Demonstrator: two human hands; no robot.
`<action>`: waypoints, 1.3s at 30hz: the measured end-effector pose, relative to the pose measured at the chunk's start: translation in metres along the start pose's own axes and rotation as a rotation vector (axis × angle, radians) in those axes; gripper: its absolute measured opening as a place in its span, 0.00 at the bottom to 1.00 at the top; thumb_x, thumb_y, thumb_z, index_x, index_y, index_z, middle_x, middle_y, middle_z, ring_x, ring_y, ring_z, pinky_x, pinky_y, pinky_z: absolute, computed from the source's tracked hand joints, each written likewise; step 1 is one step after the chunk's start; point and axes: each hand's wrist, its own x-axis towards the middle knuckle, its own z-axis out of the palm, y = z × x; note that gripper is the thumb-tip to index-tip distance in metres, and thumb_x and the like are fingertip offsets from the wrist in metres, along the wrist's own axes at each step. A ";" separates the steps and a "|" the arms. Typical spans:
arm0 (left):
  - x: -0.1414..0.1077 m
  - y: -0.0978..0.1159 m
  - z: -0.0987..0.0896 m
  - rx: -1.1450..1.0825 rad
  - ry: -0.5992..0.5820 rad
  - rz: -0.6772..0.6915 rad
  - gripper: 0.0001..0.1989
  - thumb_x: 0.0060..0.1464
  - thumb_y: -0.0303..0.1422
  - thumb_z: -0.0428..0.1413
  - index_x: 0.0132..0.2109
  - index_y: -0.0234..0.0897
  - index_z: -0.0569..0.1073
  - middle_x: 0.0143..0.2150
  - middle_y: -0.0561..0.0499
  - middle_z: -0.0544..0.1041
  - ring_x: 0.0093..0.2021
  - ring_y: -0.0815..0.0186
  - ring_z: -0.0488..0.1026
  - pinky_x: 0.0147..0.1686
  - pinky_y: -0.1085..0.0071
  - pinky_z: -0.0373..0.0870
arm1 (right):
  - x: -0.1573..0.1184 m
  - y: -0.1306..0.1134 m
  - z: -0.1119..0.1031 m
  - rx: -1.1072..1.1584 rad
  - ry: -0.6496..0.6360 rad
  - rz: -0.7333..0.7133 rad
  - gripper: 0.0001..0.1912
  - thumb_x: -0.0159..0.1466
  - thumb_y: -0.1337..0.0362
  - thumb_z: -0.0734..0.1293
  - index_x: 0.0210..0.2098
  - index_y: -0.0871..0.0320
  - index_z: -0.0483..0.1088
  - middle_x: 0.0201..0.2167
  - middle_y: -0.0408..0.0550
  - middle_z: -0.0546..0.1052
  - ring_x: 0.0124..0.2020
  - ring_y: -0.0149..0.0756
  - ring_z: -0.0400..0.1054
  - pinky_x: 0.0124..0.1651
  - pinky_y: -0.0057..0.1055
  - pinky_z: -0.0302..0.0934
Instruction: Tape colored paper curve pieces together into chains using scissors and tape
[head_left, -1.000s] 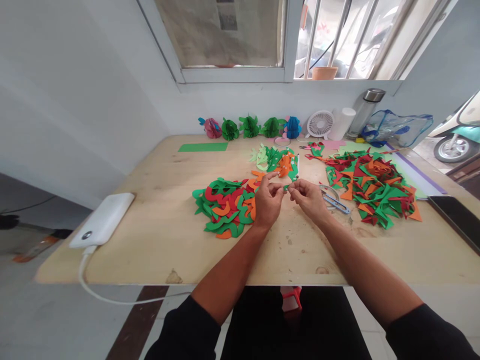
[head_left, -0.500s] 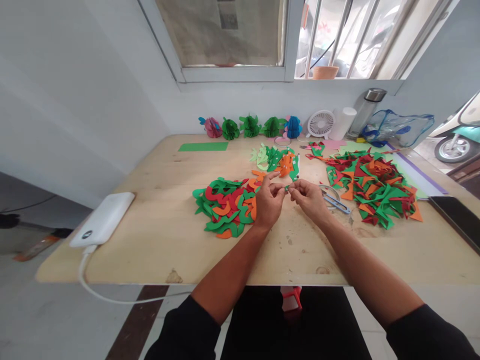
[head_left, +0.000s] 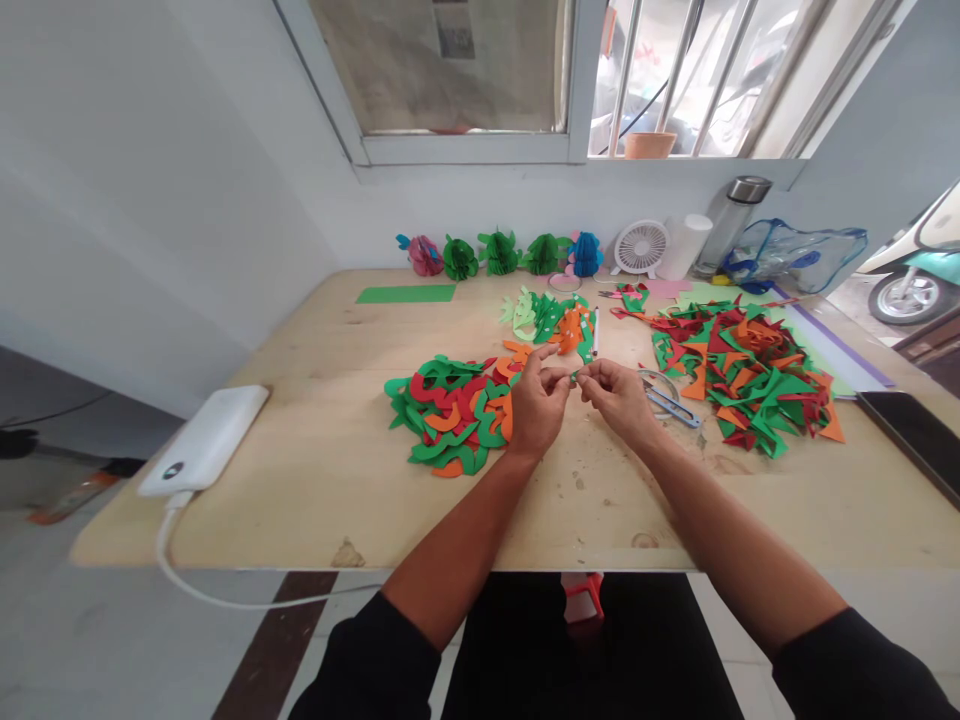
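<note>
Two pinches: L hand [head_left: 537, 402] & R hand [head_left: 616, 392] closed on prob. one tiny green paper piece [head_left: 575, 377] between them, 12 o'clock. Uneven tug could tear it; slack pinch could drop it near curved paper cutouts [head_left: 453, 420], approx. 9 o'clock.

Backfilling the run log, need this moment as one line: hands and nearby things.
left hand: pinching small green piece | right hand: pinching same piece | beside left: cut-paper pile | beside right: blue tool | farther right: scrap heap
</note>
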 end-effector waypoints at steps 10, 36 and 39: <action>0.000 -0.001 0.000 -0.002 -0.001 0.012 0.22 0.47 0.23 0.55 0.51 0.37 0.67 0.35 0.49 0.79 0.36 0.67 0.77 0.38 0.73 0.71 | 0.000 0.000 0.000 -0.006 0.004 -0.003 0.09 0.56 0.58 0.64 0.27 0.59 0.67 0.15 0.40 0.68 0.16 0.26 0.57 0.20 0.24 0.49; 0.000 -0.001 -0.001 0.179 0.093 0.118 0.19 0.47 0.22 0.54 0.48 0.37 0.67 0.29 0.53 0.77 0.28 0.70 0.75 0.33 0.75 0.70 | -0.001 -0.008 0.003 0.230 -0.041 0.163 0.13 0.53 0.57 0.64 0.29 0.61 0.72 0.15 0.41 0.71 0.14 0.24 0.54 0.18 0.24 0.47; 0.000 0.001 -0.001 0.196 0.121 0.126 0.18 0.47 0.23 0.54 0.47 0.37 0.67 0.28 0.54 0.77 0.28 0.70 0.74 0.33 0.75 0.70 | -0.001 -0.011 0.003 0.311 -0.052 0.195 0.12 0.51 0.58 0.65 0.28 0.61 0.72 0.15 0.41 0.71 0.14 0.22 0.52 0.18 0.24 0.45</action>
